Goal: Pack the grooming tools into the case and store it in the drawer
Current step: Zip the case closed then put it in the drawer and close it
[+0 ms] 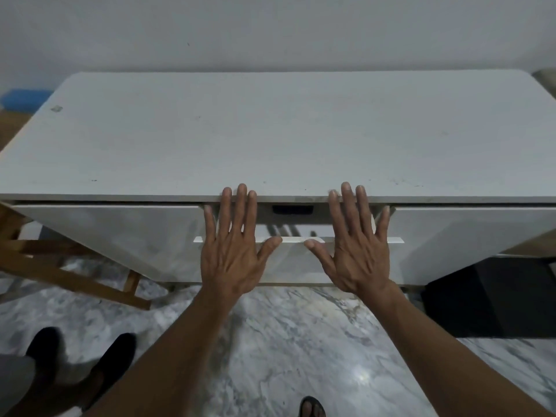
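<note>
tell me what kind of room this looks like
Probably a room in a home, though which one is unclear. A white table with a drawer under its top stands against a plain wall, on a marble-patterned floor, with a wooden frame beside it.

left hand [231, 260] and right hand [358, 257] side by side, palms down, fingers spread

A room in a home, it seems: a plain white wall [270, 28] at twelve o'clock behind a white counter [270, 130] with drawer fronts, grey-veined marble floor [285, 341] at six o'clock, and a wooden frame [60, 266] leaning at nine o'clock.
</note>
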